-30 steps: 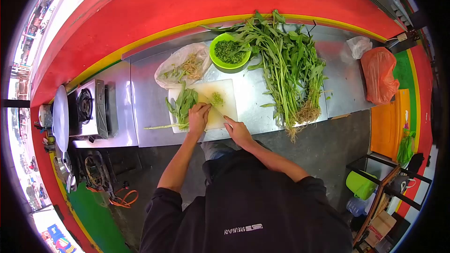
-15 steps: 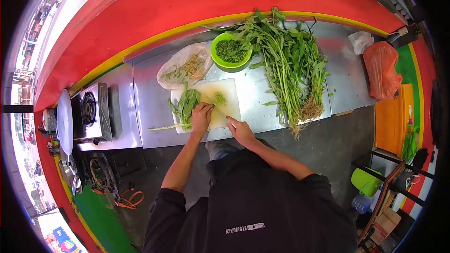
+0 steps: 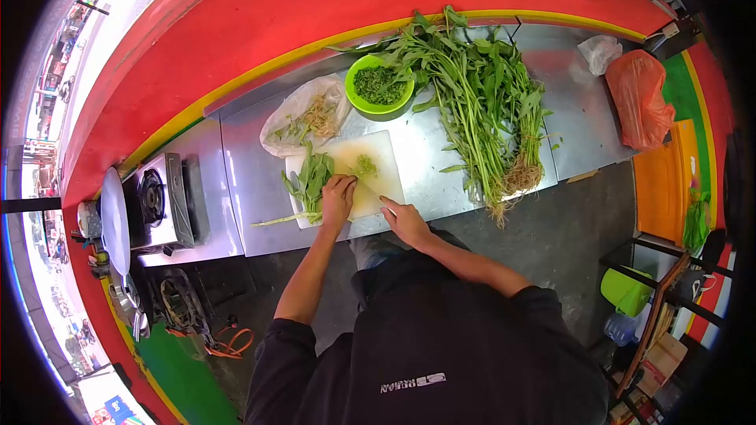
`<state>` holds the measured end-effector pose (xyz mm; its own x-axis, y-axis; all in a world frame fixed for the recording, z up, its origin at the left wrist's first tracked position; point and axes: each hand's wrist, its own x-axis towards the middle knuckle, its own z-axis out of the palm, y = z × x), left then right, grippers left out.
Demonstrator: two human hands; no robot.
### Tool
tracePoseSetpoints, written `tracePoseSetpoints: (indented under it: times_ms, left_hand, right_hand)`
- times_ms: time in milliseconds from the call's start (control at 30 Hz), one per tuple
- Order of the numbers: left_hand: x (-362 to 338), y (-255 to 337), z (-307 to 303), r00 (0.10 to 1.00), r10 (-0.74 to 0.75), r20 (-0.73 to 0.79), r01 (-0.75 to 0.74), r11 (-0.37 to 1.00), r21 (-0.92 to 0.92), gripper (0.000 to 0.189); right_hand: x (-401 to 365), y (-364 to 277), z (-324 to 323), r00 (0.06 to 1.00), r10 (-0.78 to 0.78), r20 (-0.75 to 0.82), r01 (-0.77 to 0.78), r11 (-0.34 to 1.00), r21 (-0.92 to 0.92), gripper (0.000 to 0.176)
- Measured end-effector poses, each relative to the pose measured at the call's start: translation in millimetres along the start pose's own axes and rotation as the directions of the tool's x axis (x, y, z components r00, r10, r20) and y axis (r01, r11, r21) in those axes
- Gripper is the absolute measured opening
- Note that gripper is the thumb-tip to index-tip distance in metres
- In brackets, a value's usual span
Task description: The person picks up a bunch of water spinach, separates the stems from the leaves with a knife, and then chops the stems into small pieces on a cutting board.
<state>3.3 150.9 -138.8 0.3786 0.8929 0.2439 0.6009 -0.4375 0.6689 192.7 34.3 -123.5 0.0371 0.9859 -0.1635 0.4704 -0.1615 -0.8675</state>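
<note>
On a white cutting board (image 3: 386, 159), my left hand (image 3: 338, 197) is closed on a bunch of leafy greens (image 3: 313, 181), whose stems stick out past the board's left edge. My right hand (image 3: 406, 221) is closed round the handle of a knife (image 3: 370, 193); its blade lies near my left fingertips. Chopped green bits (image 3: 365, 165) form a small pile just beyond the blade. Behind the board, a lime green bowl (image 3: 353, 99) holds more chopped greens.
A clear plastic bag (image 3: 277, 122) with root trimmings lies behind the board. Long rooted greens (image 3: 480, 110) cover the counter's middle right. A red plastic bag (image 3: 639, 101) and a white bag (image 3: 600, 53) sit far right. A gas stove (image 3: 156, 193) stands at left.
The camera view has tilted slightly. Both hands keep nearly the same places on the board, with the greens and the knife still held.
</note>
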Motion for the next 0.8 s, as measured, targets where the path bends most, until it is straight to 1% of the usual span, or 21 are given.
tracePoseSetpoints:
  times_ms: [33, 100, 200, 233, 300, 367, 533, 600, 633, 700, 800]
  left_hand:
    - [0, -2, 1, 1.000, -0.004, 0.004, 0.004, 1.000, -0.008, 0.013]
    - [2, -1, 0, 1.000, -0.012, 0.008, 0.013, 1.000, -0.016, 0.012]
    - [2, -1, 1, 1.000, 0.002, -0.006, -0.002, 1.000, -0.030, 0.011]
    - [1, -2, 1, 1.000, -0.001, -0.007, 0.001, 1.000, -0.008, 0.012]
    - [0, 0, 1, 1.000, -0.001, -0.003, 0.001, 1.000, 0.013, 0.012]
    - [-2, 2, 0, 1.000, -0.002, 0.002, 0.002, 0.995, 0.097, 0.013]
    - [-4, -1, 1, 1.000, -0.011, 0.013, 0.010, 0.996, 0.086, 0.014]
    - [-6, -6, 4, 1.000, -0.009, 0.008, 0.008, 0.996, 0.087, 0.015]
    - [-6, -9, 6, 1.000, -0.013, -0.002, 0.013, 0.998, 0.064, 0.015]
    - [-4, -9, 6, 1.000, -0.013, -0.009, 0.013, 0.999, 0.041, 0.014]
    - [-4, -5, 5, 1.000, -0.008, -0.009, 0.009, 0.999, 0.033, 0.014]
  right_hand:
    - [-2, -2, -2, 1.000, 0.000, 0.000, 0.000, 1.000, 0.003, 0.037]
    - [-7, -10, -12, 0.998, 0.037, 0.048, -0.039, 0.998, 0.039, 0.037]
    - [-9, -3, -10, 0.998, 0.028, 0.049, -0.028, 1.000, 0.009, 0.037]
    - [-7, -1, -7, 0.999, 0.028, 0.046, -0.029, 1.000, 0.010, 0.037]
    - [-2, 7, 0, 0.999, -0.053, -0.009, 0.053, 0.998, -0.032, 0.037]
    - [1, 10, 5, 0.999, -0.043, -0.013, 0.043, 0.999, -0.019, 0.036]
    - [-4, 0, -5, 1.000, -0.031, 0.003, 0.031, 1.000, 0.004, 0.036]
    - [-8, -2, -10, 0.997, 0.043, 0.071, -0.042, 0.999, -0.004, 0.037]
    - [-9, -3, -11, 0.996, 0.045, 0.071, -0.044, 0.999, -0.003, 0.037]
    - [-8, 2, -8, 0.999, -0.025, 0.033, 0.025, 1.000, 0.003, 0.038]
    - [0, 5, -4, 0.999, -0.013, 0.032, 0.014, 1.000, -0.020, 0.036]
